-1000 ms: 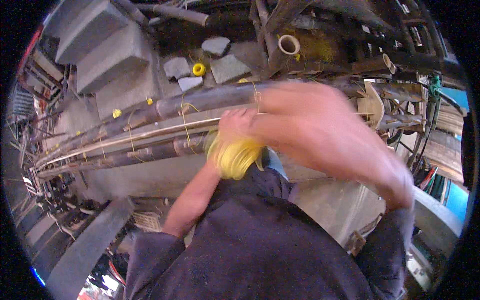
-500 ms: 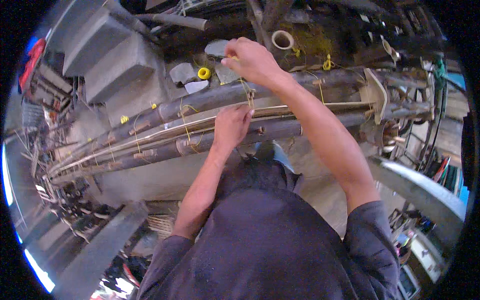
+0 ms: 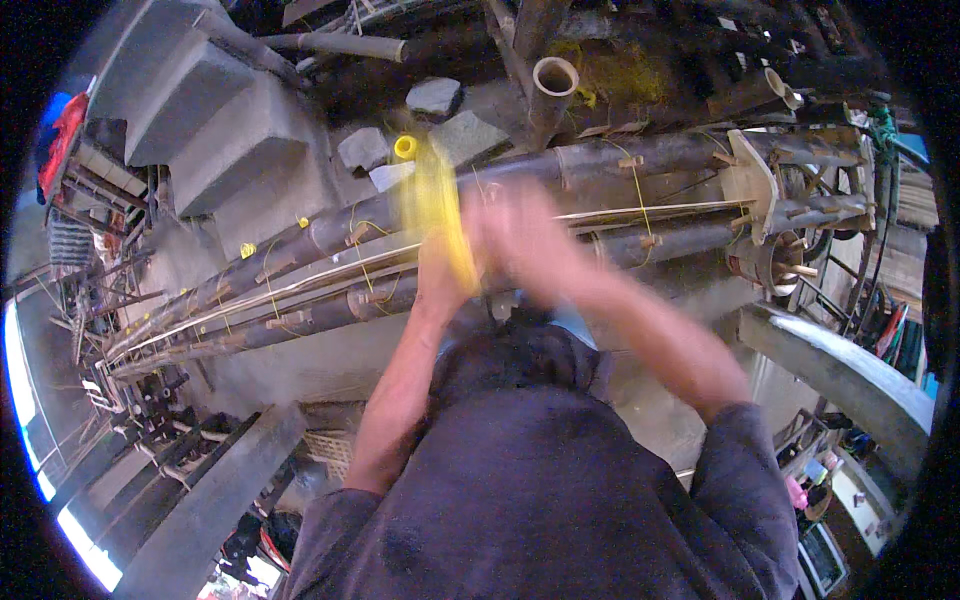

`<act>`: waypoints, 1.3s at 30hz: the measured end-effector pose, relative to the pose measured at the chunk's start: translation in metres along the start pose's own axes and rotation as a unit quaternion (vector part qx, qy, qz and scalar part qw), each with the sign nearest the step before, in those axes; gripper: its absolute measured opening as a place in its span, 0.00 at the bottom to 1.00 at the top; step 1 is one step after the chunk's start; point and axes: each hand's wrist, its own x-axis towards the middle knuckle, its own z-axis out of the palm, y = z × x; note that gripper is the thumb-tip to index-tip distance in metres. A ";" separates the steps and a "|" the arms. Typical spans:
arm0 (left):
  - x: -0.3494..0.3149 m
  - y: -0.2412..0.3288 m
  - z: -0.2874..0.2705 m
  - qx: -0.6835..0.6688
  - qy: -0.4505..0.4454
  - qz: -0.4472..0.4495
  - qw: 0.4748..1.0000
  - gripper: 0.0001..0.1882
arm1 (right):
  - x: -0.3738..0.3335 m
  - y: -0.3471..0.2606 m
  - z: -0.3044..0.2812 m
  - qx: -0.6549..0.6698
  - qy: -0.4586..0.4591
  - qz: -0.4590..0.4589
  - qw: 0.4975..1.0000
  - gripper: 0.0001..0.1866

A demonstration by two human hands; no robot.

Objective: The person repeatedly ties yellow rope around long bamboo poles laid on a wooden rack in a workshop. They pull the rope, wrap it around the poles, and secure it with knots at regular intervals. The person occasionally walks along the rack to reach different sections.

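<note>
Two long dark bamboo-like poles (image 3: pixel 610 163) run across in front of me, with thin pale strips (image 3: pixel 660 210) stretched between them. Yellow string ties (image 3: pixel 640 190) cross from pole to pole, caught on small wooden pegs (image 3: pixel 630 161). A yellow band of string-like material (image 3: pixel 428 190), smeared by motion, passes over my left hand (image 3: pixel 440 275), which is at the strips. My right hand (image 3: pixel 515 240) is just beside it, above the poles, and strongly blurred. The fingers of both hands are hidden or smeared, so their grip does not show.
Beyond the poles lie grey stone slabs (image 3: pixel 434 96) and a yellow roll (image 3: pixel 405 148). A hollow tube (image 3: pixel 554 80) stands upright nearby. Concrete steps (image 3: pixel 215 120) rise at the far left. A wooden end plate (image 3: pixel 758 185) joins the poles at right.
My right hand has come down and nearer, from beyond the far pole to beside my left hand. A blurred yellow band now appears over the left hand, which has shifted slightly nearer.
</note>
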 end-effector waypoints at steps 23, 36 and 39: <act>0.103 -0.163 -0.129 0.024 -0.027 0.041 0.999 0.17 | -0.088 -0.062 0.177 0.548 -0.011 0.525 0.651 0.44; -0.076 -0.148 -0.099 0.002 0.081 0.009 0.997 0.13 | 0.183 -0.127 0.148 -0.181 -0.159 -0.049 0.969 0.12; -0.070 -0.148 -0.094 0.014 0.037 0.024 0.999 0.13 | 0.193 -0.015 0.149 -0.311 -0.098 0.212 0.922 0.15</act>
